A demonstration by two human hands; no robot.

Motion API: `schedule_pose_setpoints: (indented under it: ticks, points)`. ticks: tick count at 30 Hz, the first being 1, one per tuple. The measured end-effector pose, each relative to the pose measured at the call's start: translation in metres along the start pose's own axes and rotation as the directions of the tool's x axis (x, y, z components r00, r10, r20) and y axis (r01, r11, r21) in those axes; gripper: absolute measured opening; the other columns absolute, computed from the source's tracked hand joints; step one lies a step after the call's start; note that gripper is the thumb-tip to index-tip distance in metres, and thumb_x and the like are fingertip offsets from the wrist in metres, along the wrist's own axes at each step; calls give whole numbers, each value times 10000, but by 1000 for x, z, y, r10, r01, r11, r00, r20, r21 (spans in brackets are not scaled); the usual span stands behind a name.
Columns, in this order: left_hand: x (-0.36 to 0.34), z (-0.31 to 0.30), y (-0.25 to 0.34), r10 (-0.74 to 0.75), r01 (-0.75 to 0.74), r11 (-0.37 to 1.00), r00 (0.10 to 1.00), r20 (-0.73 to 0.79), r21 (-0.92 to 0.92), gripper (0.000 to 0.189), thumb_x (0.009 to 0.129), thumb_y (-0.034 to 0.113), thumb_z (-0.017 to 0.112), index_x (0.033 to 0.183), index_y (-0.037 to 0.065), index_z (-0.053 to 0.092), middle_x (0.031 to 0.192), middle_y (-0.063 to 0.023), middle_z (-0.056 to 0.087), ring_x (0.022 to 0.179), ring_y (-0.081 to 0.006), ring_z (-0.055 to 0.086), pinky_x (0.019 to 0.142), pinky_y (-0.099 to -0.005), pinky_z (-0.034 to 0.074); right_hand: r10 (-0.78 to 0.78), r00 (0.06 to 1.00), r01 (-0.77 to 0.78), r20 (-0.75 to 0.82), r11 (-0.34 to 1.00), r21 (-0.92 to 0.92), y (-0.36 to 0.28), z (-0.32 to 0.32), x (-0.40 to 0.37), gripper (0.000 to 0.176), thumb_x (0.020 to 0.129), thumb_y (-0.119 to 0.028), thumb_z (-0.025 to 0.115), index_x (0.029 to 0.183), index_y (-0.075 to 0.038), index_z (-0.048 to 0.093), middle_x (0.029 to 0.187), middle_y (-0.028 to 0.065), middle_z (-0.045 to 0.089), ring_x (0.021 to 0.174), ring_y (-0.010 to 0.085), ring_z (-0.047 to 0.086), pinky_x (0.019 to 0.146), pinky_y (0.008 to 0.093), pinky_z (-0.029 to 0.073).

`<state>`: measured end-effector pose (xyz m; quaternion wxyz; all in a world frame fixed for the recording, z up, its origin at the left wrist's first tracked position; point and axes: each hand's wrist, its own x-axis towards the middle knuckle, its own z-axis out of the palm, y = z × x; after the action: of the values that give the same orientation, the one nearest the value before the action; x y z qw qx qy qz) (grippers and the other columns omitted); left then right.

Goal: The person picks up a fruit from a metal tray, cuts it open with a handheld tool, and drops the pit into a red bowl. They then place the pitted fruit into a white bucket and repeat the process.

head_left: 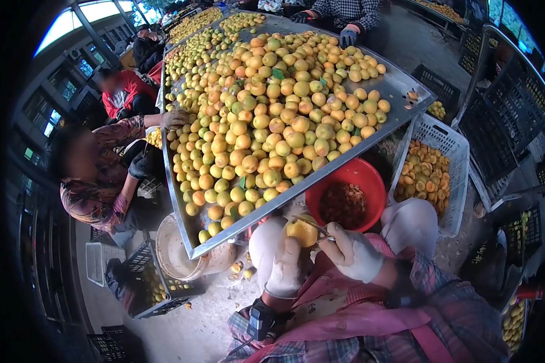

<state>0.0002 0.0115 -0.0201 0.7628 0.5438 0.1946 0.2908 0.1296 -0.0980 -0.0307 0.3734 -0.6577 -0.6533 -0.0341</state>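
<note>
My left hand, in a pale glove, is closed around a yellow apricot above my lap. My right hand, gloved too, is closed on a thin knife whose narrow end lies against the apricot. The exact spot where the blade meets the fruit is too small to make out. Just beyond my hands is the near edge of a metal table heaped with apricots. A red tub with wet brownish pieces in it stands right behind my right hand.
A white crate of split apricots stands beyond my right knee. A pale bucket and a black crate are at the left. One co-worker sits at the table's left side; another's gloved hand rests at the far edge.
</note>
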Motion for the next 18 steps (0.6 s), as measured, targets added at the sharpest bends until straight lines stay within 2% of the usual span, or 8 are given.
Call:
schedule_pose_setpoints:
  ticks: [1,2,3,5,8,10,13,18]
  points:
    - [-1,-3,-3,-5,5,1000,1000,3,0,756,894,594,531,1320,-24,439,1150,-98,570,1015,-186,562,878,-320,451,73,997,-70,-28,993,92,0,1,0,182,841,-126,630,939,-21,519,946,148,536,705,288,612,527,405,488]
    - [-1,-6,-8,-92,92,988,996,5,-127,731,901,561,539,1332,-19,425,1163,-97,561,1026,-197,555,900,-331,439,77,997,-74,-28,993,92,2,2,-1,182,841,-126,630,939,-21,519,946,148,536,705,288,612,527,405,488]
    - [-1,-6,-9,-175,174,952,984,17,-251,708,908,527,546,1343,-15,412,1177,-97,552,1038,-207,547,922,-342,427,-1,999,1,-40,1000,-12,4,4,-2,184,840,-126,631,946,-23,522,954,146,540,704,288,612,538,401,494]
    - [-1,-4,-4,-212,203,936,977,0,-289,690,905,482,562,1360,-7,389,1195,-94,541,1054,-220,534,945,-359,410,-81,996,75,-44,990,-116,6,6,-2,186,839,-126,632,952,-25,525,963,144,545,704,287,611,550,396,499]
    - [2,-7,0,-115,128,977,990,83,-171,732,877,516,606,1348,-9,409,1173,-87,549,1037,-198,538,927,-336,418,-101,992,93,-78,991,-99,5,7,-2,184,854,-139,626,954,-30,516,905,155,563,697,306,612,558,410,497]
    - [5,-16,-8,37,-37,999,995,89,-7,754,874,500,626,1357,-26,384,1138,-67,560,993,-143,550,873,-266,437,186,982,-189,33,965,181,-1,5,-2,186,879,-169,613,952,-36,503,811,166,579,695,332,614,561,427,490]
    - [10,-24,-13,36,-37,999,998,42,30,866,802,529,713,1370,-28,369,1163,-72,553,1012,-149,551,892,-269,444,237,972,-229,2,936,266,-10,2,1,203,902,-207,594,958,-40,493,728,169,575,670,352,607,550,441,477]
    - [11,-19,-13,45,-42,996,998,-47,74,826,790,409,772,1360,-34,371,1153,-62,559,1008,-149,555,882,-268,465,205,979,-206,24,966,154,-9,7,-4,229,907,-234,589,969,-38,488,709,158,577,612,347,594,534,440,467]
